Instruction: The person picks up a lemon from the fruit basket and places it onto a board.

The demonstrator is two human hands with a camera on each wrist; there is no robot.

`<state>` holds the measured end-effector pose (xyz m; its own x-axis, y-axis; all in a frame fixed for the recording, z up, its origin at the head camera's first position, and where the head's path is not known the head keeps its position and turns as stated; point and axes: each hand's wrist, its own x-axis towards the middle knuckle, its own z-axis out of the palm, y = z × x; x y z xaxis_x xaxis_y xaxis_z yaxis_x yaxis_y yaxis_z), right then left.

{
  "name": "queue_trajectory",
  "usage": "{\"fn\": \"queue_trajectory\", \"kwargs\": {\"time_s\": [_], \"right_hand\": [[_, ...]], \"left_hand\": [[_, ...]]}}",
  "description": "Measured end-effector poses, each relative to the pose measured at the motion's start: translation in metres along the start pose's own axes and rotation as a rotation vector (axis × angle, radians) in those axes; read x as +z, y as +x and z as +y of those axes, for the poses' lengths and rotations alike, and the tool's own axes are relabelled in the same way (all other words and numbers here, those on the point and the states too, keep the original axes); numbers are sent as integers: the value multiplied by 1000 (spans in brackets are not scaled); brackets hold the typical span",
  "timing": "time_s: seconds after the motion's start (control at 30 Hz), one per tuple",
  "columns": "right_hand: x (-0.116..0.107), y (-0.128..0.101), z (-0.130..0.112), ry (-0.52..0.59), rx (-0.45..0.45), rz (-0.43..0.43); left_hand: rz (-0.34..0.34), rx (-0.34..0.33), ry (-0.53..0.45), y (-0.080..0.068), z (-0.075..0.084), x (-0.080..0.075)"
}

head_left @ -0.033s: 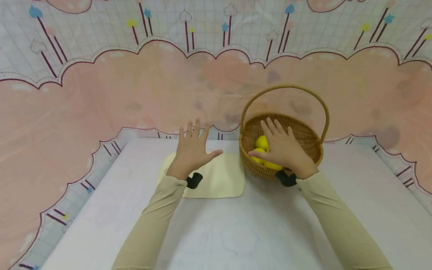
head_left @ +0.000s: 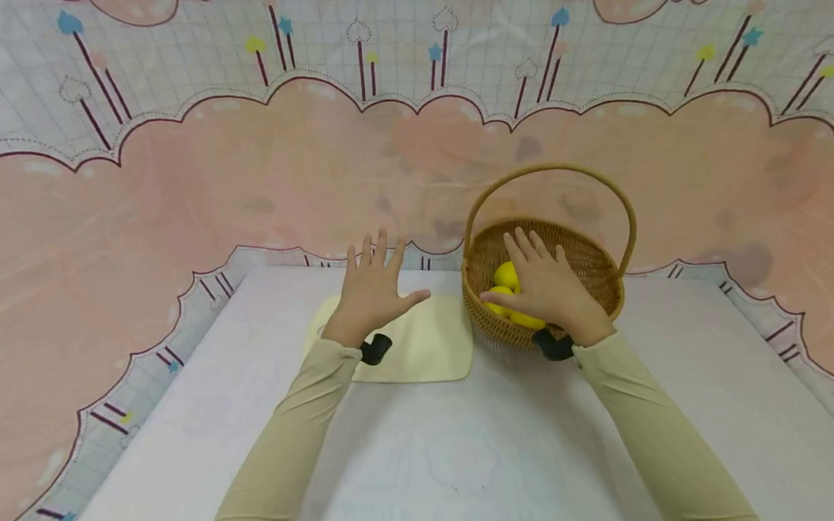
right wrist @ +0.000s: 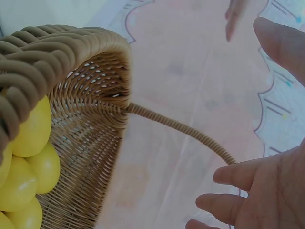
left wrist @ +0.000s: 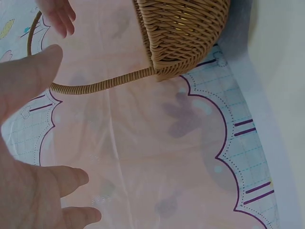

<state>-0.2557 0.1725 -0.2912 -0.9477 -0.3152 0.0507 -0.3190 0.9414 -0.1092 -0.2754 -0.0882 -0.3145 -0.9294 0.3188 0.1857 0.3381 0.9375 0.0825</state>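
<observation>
My left hand [head_left: 369, 295] is held palm away over a cream rounded mat [head_left: 429, 347], fingers spread and holding nothing. To its right, my right hand [head_left: 551, 284] spreads its fingers in front of a brown wicker basket [head_left: 489, 328], covering part of it in the head view. Several smooth yellow fruits [head_left: 505, 275] lie inside the basket, some hidden behind that hand. The right wrist view shows the fruits [right wrist: 19, 186] heaped near the woven rim, with the right fingers [right wrist: 238, 176] apart from them. In the left wrist view the basket [left wrist: 190, 33] appears beyond the left thumb [left wrist: 43, 67].
A tall arched handle [head_left: 547, 166] rises over the basket. The white tabletop [head_left: 430, 467] reaches back to a pink and white patterned cloth [head_left: 297, 180] hanging behind and along the sides. Small black devices [head_left: 375, 348] sit at both wrists.
</observation>
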Motion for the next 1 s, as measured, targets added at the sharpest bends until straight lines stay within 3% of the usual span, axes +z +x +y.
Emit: {"fn": "queue_trajectory", "kwargs": {"time_s": [1.0], "right_hand": [[0, -8, 28, -5, 4, -4]], "left_hand": [[4, 53, 39, 4, 2, 3]]}}
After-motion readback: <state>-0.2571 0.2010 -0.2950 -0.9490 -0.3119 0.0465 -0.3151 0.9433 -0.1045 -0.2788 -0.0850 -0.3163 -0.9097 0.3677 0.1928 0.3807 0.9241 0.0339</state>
